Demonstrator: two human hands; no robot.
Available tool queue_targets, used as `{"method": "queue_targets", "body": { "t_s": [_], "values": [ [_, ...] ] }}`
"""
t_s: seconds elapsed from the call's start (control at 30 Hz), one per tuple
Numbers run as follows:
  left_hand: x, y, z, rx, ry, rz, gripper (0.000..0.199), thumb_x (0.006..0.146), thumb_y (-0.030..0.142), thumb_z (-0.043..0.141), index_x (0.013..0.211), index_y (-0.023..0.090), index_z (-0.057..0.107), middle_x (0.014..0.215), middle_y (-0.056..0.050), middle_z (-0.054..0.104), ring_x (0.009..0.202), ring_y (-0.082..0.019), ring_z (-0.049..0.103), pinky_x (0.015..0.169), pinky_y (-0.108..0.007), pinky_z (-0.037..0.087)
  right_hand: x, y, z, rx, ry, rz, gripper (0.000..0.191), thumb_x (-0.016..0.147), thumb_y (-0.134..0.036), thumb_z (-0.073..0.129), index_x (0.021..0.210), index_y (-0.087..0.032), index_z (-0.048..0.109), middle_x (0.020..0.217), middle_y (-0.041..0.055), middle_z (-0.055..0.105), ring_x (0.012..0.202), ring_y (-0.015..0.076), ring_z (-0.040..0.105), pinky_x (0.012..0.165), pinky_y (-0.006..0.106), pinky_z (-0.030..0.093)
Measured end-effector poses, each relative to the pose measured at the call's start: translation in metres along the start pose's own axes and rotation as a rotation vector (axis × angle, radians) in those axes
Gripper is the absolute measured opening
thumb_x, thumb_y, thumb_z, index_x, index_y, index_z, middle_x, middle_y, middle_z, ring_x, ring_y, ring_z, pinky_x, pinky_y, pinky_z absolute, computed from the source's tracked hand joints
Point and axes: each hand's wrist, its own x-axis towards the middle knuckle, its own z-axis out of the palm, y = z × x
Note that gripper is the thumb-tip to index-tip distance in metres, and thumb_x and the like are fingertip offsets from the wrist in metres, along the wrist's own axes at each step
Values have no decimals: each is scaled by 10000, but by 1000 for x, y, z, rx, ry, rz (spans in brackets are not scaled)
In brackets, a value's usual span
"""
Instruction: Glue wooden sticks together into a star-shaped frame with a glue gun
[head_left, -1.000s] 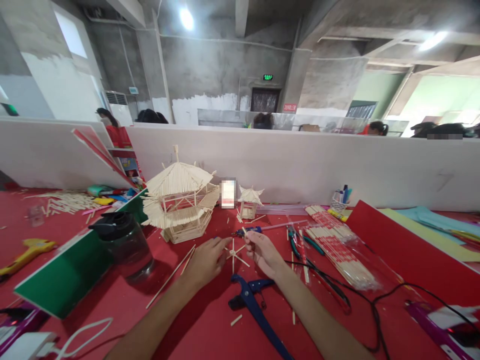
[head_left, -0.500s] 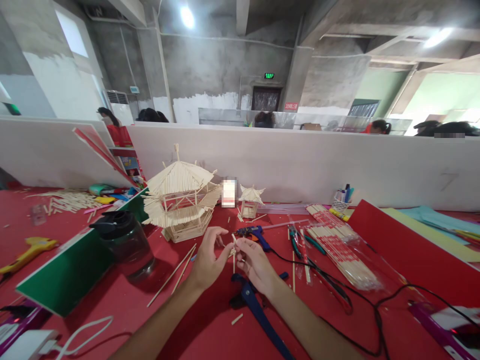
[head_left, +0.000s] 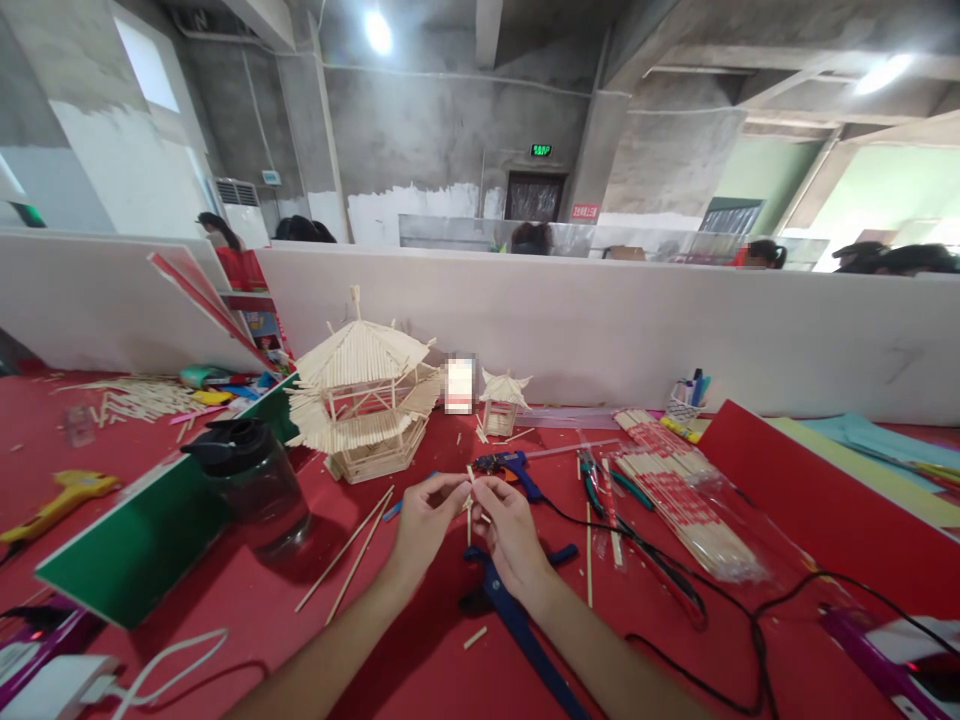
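A small piece of joined wooden sticks (head_left: pixel 470 510) is held upright between my two hands, above the red table. My left hand (head_left: pixel 426 520) pinches it from the left with thumb and fingertips. From the right, my right hand (head_left: pixel 508 525) grips the same piece, its fingers curled; they hide part of it. Just below the hands lies a blue-handled cutter (head_left: pixel 517 630), partly under my right wrist. A blue glue gun (head_left: pixel 517 470) rests on its side beyond my right hand. Behind my left hand stands a large stick pavilion (head_left: pixel 364 400), with a smaller stick pavilion (head_left: pixel 504 403) to its right.
A dark water bottle (head_left: pixel 251 485) and a green board (head_left: pixel 139 545) stand to the left. At right are packs of sticks (head_left: pixel 686 500), pliers (head_left: pixel 592 490), a black cable (head_left: pixel 682 570) and a red board (head_left: pixel 832 510). A white partition (head_left: pixel 600 330) closes off the back.
My left hand's fingers, apart from the sticks before, have moved right and closed on the piece. My right hand has kept its hold nearly in place.
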Motion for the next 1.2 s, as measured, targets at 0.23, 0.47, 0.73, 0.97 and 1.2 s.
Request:
{"method": "queue_targets", "body": {
  "t_s": [0.23, 0.47, 0.73, 0.97, 1.2],
  "values": [
    [1, 0, 0, 25, -2, 9, 238, 755, 392, 717, 817, 166, 763, 774, -48, 746, 723, -198, 657, 676, -283, 525, -1, -6, -2, 88, -45, 126, 379, 571, -427, 912, 700, -180, 656, 584, -59, 562, 506, 54, 481, 439, 141, 383],
    [4, 3, -2, 59, 50, 14, 221, 728, 352, 728, 849, 174, 681, 756, -8, 678, 696, -163, 623, 650, -252, 500, -1, -5, -3, 115, -54, 158, 391, 576, -435, 915, 703, -170, 657, 589, -57, 570, 496, 41, 461, 425, 129, 361],
    [8, 9, -8, 72, 30, -2, 256, 743, 396, 698, 850, 167, 738, 820, -52, 744, 747, -194, 651, 712, -290, 508, -2, -2, -1, 45, -69, 132, 430, 576, -476, 913, 721, -176, 642, 542, -63, 548, 471, 44, 436, 432, 142, 376],
    [9, 10, -10, 72, 14, 4, 231, 743, 395, 705, 743, 165, 721, 712, -27, 714, 664, -169, 614, 670, -274, 488, -1, 0, -2, -50, -90, 72, 427, 612, -505, 884, 749, -177, 647, 545, -65, 533, 470, 48, 430, 425, 146, 370],
    [9, 12, -10, 77, 2, 3, 223, 748, 388, 688, 727, 167, 699, 685, -9, 686, 638, -156, 588, 648, -264, 470, 1, -1, -3, -103, -97, 11, 401, 622, -488, 878, 756, -172, 671, 575, -47, 572, 471, 60, 460, 408, 160, 396]
  ]
}}
